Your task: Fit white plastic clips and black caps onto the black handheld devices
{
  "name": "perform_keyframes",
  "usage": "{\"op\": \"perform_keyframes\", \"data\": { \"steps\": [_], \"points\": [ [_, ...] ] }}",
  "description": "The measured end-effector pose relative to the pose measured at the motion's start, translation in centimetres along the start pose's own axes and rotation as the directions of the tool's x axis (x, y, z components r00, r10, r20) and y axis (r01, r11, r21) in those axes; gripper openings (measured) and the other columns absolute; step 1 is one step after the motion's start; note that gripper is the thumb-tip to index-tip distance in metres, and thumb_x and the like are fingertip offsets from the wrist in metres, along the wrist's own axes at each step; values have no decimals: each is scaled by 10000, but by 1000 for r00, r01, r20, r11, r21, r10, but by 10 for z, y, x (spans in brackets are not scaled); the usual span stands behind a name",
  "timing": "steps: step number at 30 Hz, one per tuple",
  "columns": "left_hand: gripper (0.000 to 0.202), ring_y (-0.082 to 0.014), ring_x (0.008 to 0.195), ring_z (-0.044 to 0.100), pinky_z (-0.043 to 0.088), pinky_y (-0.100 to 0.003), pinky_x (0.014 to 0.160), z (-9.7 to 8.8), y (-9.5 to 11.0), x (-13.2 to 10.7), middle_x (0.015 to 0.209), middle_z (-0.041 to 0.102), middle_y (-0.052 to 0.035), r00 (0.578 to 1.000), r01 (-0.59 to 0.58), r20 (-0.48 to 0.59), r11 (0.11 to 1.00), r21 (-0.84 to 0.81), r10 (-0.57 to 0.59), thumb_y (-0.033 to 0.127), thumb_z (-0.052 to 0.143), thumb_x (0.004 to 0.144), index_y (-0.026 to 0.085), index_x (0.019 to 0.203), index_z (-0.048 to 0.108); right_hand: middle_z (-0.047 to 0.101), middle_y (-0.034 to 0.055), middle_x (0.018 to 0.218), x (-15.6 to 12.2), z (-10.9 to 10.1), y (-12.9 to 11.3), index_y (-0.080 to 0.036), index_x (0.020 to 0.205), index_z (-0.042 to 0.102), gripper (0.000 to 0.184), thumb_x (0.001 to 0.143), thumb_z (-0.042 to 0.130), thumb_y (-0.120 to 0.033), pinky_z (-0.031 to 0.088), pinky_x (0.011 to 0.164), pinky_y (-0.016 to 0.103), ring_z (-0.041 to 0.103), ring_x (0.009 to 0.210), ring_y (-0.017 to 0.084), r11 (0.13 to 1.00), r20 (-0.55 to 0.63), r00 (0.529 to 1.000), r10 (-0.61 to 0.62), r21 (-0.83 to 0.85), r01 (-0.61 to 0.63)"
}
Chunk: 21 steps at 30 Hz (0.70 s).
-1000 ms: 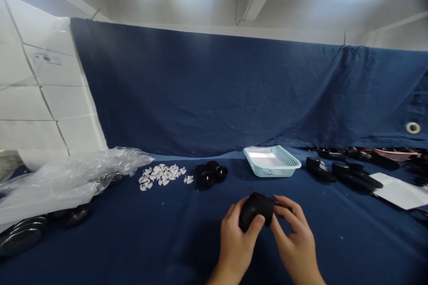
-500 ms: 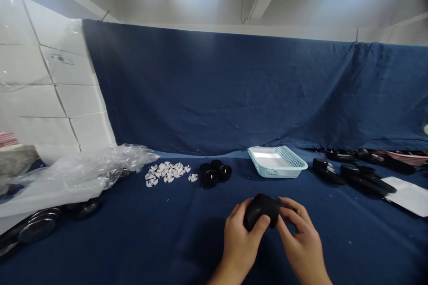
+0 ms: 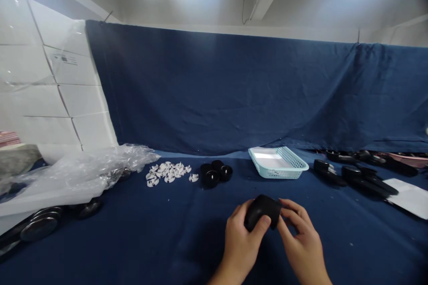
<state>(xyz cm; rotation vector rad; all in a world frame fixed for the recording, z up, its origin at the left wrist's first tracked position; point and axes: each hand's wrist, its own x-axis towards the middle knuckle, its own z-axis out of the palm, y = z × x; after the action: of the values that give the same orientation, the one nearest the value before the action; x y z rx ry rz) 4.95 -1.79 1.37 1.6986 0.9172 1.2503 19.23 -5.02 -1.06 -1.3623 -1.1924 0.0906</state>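
Observation:
A black, rounded, hollow-looking plastic part [image 3: 262, 212] is held over the blue cloth in front of me. My left hand [image 3: 241, 234] wraps round its left side, with the thumb across the front. At its right end, my right hand [image 3: 298, 231] presses bent fingertips to the edge; whether a small piece is pinched there is hidden. Beyond the hands stand several black round cup-like parts [image 3: 210, 177]. Left of those lies a loose pile of small white plastic clips [image 3: 170, 172].
A light blue plastic basket [image 3: 286, 173] with white paper inside stands at the back. Black long-handled parts [image 3: 366, 180] and a white sheet [image 3: 408, 197] lie to the right. Clear plastic wrap [image 3: 83, 171] covers black parts at left. A blue curtain [image 3: 227, 93] hangs behind.
Both hands keep almost the same hold on the black part. The whole view has shifted very slightly; the things on the table have stayed put.

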Motion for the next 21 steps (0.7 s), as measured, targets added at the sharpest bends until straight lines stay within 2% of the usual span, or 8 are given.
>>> {"op": "perform_keyframes", "data": {
  "steps": [6, 8, 9, 11, 13, 16, 19, 21],
  "points": [
    [378, -223, 990, 611, 457, -297, 893, 1, 2, 1, 1055, 685, -60, 998, 60, 45, 989, -137, -54, 451, 619, 808, 209, 1097, 651, 548, 103, 1108, -3, 3, -1, -191, 870, 625, 202, 823, 584, -384, 467, 796, 384, 543, 1010, 258, 1000, -8, 1000, -8, 24, 8],
    [399, -216, 892, 628, 486, -300, 815, 4, 0, 2, 949, 694, -63, 986, 157, 95, 955, -254, -137, 496, 599, 809, 181, 1046, 665, 528, 100, 1143, -4, 4, -4, -200, 942, 582, 207, 835, 571, -377, 469, 767, 370, 529, 1025, 253, 998, -28, 1000, -7, 55, 8],
    [437, -205, 799, 634, 503, -295, 724, 5, -1, 3, 863, 687, -59, 967, 247, 138, 916, -317, -213, 536, 575, 811, 164, 1021, 665, 517, 102, 1161, -5, 5, -6, -202, 965, 560, 214, 839, 566, -375, 468, 766, 370, 524, 1030, 251, 997, -41, 999, -6, 70, 9],
    [522, -173, 624, 608, 475, -260, 530, 6, -6, 4, 734, 643, -36, 893, 449, 248, 781, -434, -376, 612, 528, 804, 145, 1004, 645, 501, 109, 1191, -7, 5, -7, -201, 979, 528, 218, 845, 557, -370, 460, 779, 376, 519, 1033, 248, 995, -64, 998, -10, 94, 16],
    [586, -154, 555, 585, 424, -232, 438, 7, -12, 6, 747, 627, -33, 808, 587, 340, 617, -524, -481, 665, 505, 784, 143, 1027, 616, 496, 113, 1204, -8, 5, -5, -199, 955, 517, 195, 851, 549, -361, 443, 806, 392, 520, 1034, 249, 995, -67, 997, -23, 99, 29],
    [641, -151, 570, 596, 425, -238, 429, 7, -18, 8, 871, 639, -67, 735, 662, 404, 446, -603, -544, 697, 519, 751, 136, 1051, 595, 504, 112, 1199, -6, 3, 2, -195, 861, 511, 150, 863, 527, -344, 418, 849, 426, 542, 1009, 249, 994, -53, 997, -49, 95, 54],
    [641, -152, 573, 602, 433, -251, 431, 7, -19, 9, 934, 637, -64, 725, 654, 380, 401, -642, -575, 682, 582, 715, 155, 1080, 573, 520, 120, 1174, -3, 2, 8, -193, 811, 501, 150, 870, 500, -331, 426, 839, 449, 565, 965, 251, 993, -68, 994, -81, 75, 86],
    [637, -156, 576, 605, 437, -258, 439, 7, -19, 9, 913, 638, -50, 714, 653, 376, 369, -662, -591, 680, 605, 698, 164, 1070, 571, 540, 120, 1133, -4, 1, 4, -194, 810, 516, 109, 857, 505, -293, 434, 837, 460, 570, 965, 258, 984, -102, 979, -177, 9, 179]
  ]
}}
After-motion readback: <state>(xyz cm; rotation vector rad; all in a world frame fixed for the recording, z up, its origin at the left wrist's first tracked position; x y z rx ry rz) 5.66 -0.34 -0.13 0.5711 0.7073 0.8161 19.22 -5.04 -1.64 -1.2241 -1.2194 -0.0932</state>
